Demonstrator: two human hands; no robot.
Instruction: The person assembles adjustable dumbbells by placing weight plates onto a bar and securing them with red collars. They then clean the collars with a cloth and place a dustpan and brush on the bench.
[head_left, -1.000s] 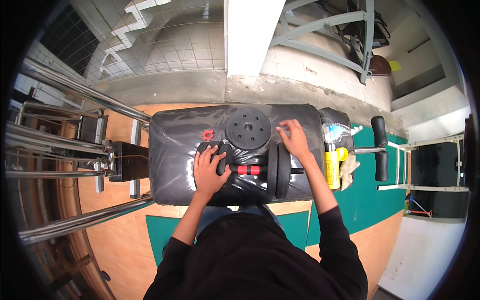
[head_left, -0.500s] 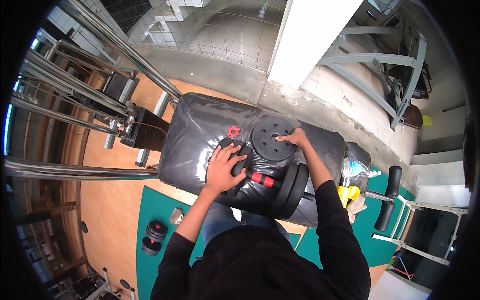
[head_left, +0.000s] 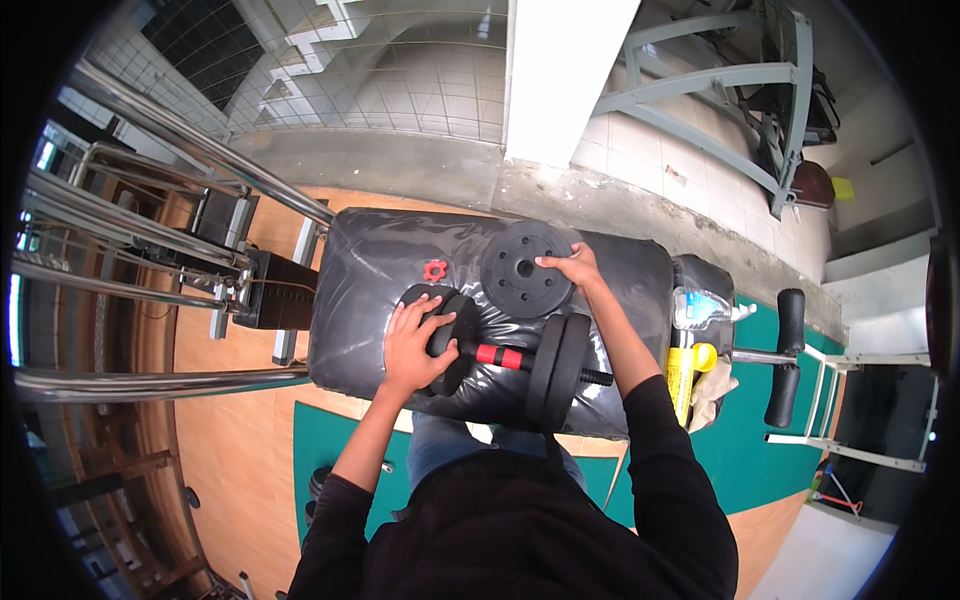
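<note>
A black dumbbell with a red grip lies across a black plastic-wrapped bench pad. My left hand rests over the plates at its left end, fingers spread on them. My right hand touches the right rim of a loose black weight plate lying flat on the pad behind the dumbbell. A small red star-shaped collar nut sits on the pad to the left of that plate. Two plates stand on the dumbbell's right end.
A clear water bottle and a yellow bottle lie at the pad's right end, beside a cloth and a black-handled bar. Steel machine rails run at the left. Green mat and orange floor lie below.
The view has swung, so the pad sits more level and centred. My right hand has shifted to the loose plate's right rim. My left hand stays on the dumbbell's left plates.
</note>
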